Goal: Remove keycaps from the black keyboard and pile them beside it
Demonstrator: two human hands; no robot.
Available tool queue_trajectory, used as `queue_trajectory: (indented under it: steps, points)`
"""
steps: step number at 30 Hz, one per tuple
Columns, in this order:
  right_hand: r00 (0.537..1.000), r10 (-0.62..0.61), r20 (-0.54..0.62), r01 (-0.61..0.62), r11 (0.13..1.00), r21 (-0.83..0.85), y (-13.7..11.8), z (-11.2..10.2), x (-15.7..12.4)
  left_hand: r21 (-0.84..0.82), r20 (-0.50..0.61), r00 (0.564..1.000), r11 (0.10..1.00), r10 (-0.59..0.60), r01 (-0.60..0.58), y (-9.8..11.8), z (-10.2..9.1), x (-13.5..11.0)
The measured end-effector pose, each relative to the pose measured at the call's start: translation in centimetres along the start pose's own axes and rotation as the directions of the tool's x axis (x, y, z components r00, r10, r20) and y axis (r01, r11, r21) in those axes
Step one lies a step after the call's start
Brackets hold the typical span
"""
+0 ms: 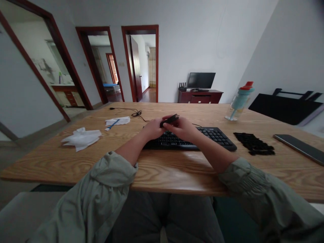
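Spreading under the keyboard (219,136) is a light-brown surface (172,172) with a bold wood grain. The keyboard itself is long and black, with a number block at its right end. Beyond the keyboard to the right stands a clear bottle (238,101) with a pale blue inner part and a red top. A crumpled white tissue (82,139) lies to the keyboard's left, and a fuzzy-looking black pile (253,143) is near its right end, too blurred to make out.

Over the keyboard's middle, the left hand (155,129) and right hand (186,130) meet, fingers curled and pinching a black piece (170,120) between them. This piece is small, dark and stubby, tilted up toward the right, with a paler brownish spot at its exposed end; the fingers cover the rest.
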State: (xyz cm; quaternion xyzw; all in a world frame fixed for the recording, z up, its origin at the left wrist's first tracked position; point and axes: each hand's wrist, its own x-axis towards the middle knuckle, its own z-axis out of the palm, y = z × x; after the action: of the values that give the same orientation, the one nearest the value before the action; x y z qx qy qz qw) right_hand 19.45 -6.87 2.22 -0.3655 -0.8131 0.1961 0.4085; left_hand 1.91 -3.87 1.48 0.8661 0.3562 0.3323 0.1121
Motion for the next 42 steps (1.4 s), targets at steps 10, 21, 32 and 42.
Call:
queue_trajectory:
  steps: [10, 21, 32, 42]
  points:
    - [0.915, 0.224, -0.337, -0.173, 0.969, 0.176, 2.2, -3.9, -1.4, 0.038, 0.065, 0.992, 0.994, -0.107, 0.105, -1.2, -0.6, 0.0]
    - [0.909, 0.308, -0.281, -0.270, 0.949, 0.165, 2.1, -2.0, -1.9, 0.026, 0.132, 0.986, 0.994, -0.106, 0.104, -1.7, -0.9, -0.1]
    - [0.902, 0.316, -0.293, -0.283, 0.947, 0.151, 2.5, -2.0, -1.9, -0.024, 0.137, 0.986, 0.995, -0.097, 0.101, -1.7, -1.0, -0.1]
    - [0.899, 0.331, -0.288, -0.301, 0.943, 0.144, 2.4, -1.9, -1.9, -0.049, 0.143, 0.986, 0.994, -0.088, 0.096, -1.3, -0.9, -0.1]
